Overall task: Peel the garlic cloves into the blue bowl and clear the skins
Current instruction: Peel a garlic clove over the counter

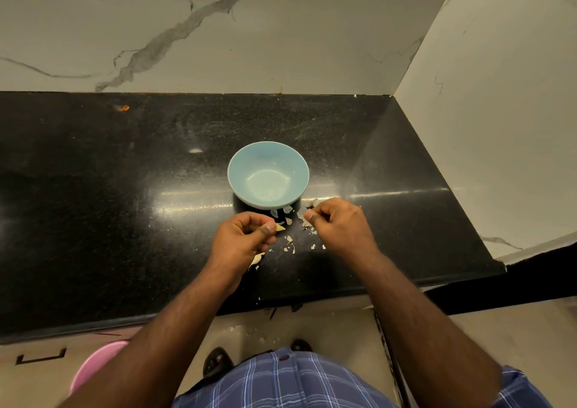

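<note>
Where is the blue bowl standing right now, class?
In the head view, the blue bowl stands upright near the middle of the black counter, just beyond both hands, with garlic skins scattered in front of it.

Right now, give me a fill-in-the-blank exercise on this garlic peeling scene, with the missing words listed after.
1. The blue bowl stands on a ____ countertop.
2. The garlic clove is pinched in the ____ hand.
3. The garlic skins lie scattered between the bowl and the ____.
4. The right hand is nearest the bowl's ____ side.

Missing words: black; left; hands; right
</note>
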Demonstrator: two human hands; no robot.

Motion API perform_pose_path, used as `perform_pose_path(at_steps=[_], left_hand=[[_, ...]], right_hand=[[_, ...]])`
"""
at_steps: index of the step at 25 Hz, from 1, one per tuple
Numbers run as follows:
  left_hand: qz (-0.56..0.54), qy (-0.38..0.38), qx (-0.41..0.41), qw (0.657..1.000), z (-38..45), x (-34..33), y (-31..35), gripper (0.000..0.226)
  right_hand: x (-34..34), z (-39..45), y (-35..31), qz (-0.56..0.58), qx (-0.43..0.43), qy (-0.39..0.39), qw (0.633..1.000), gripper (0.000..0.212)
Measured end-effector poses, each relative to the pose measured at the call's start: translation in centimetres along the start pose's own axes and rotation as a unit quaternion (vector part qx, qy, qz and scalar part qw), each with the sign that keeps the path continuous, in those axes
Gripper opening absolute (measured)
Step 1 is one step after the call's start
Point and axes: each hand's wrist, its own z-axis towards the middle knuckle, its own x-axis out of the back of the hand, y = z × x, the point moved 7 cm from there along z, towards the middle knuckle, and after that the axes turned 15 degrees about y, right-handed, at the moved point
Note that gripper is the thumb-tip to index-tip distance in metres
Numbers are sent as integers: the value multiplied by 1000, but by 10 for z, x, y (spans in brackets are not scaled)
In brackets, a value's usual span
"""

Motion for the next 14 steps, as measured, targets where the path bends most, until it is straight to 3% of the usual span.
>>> perform_pose_path(at_steps=[3,6,7,8,11,14], left_hand=[[2,-9,-1,1000,0,-4,3,2],[6,-9,-2,1000,1,-5,5,3],[8,-9,-3,1000,2,-5,5,3],[9,-9,-4,1000,2,-5,6,3],[19,-16,-13,1000,2,-9,9,9],[38,-19,-19,999,3,-12,7,9]], right_hand=[[0,-2,-2,36,-24,2,999,8],[-2,-4,-5,-5,-9,-16,1000,26],[-6,-5,-4,3,-18,-35,999,23],[-10,-7,-6,29,-27,-61,997,17],[-25,-17,-15,153,-55,-139,977,34],[-28,-18,-22,186,-57,-123,973,24]])
